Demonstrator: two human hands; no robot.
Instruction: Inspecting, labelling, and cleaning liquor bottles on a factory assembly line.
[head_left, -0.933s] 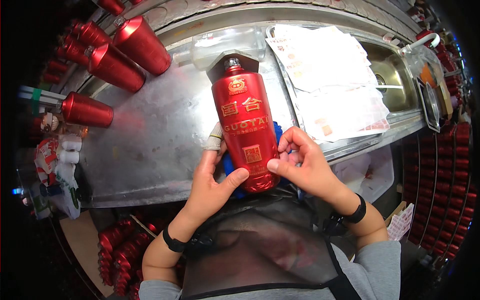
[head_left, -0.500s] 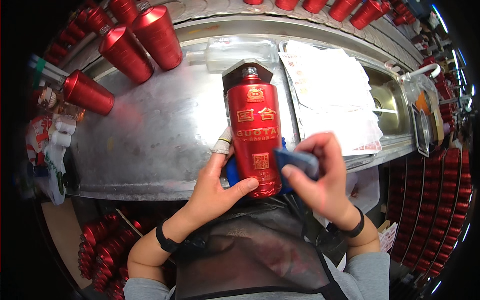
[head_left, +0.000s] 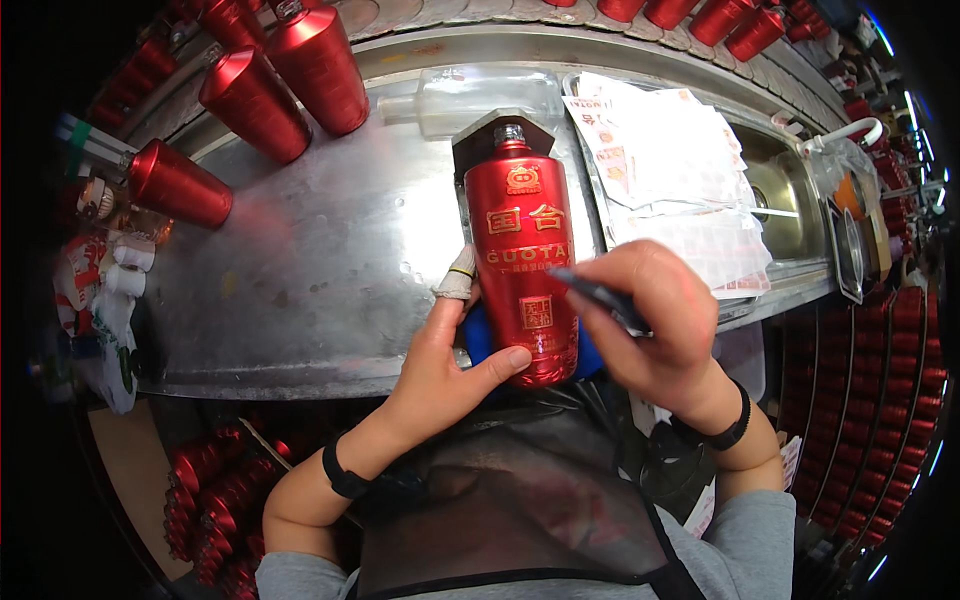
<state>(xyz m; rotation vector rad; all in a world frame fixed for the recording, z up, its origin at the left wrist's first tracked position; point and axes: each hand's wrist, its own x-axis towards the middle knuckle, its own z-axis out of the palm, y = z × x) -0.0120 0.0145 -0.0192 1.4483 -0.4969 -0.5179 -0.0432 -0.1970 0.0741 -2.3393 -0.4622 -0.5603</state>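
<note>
A red metallic bottle point(head_left: 522, 270) with gold lettering leans back with its neck away from me, resting on a fixture with a dark angular plate point(head_left: 470, 150) behind the neck. My left hand point(head_left: 447, 350) grips the bottle's lower left side, thumb across the front near the base. One of its fingers wears a whitish wrap point(head_left: 456, 284) with a thin band. In my right hand point(head_left: 665, 310) a flat dark-blue scraper-like piece point(head_left: 610, 300) is pinched, its edge at the bottle's right front below the lettering. Whether it touches is unclear. Something blue point(head_left: 480, 335) shows beneath the bottle.
White printed sheets point(head_left: 670, 150) lie to the right, before a sink point(head_left: 775, 190). A clear empty bottle point(head_left: 488, 100) lies behind the fixture. Red bottles point(head_left: 318, 75) stand at the left of the metal bench point(head_left: 290, 300); more fill racks point(head_left: 860, 400) below right and the conveyor behind.
My right hand has turned over and risen slightly, bringing the blue piece from beside the bottle to its front. The view has shifted slightly; my left hand keeps its grip.
</note>
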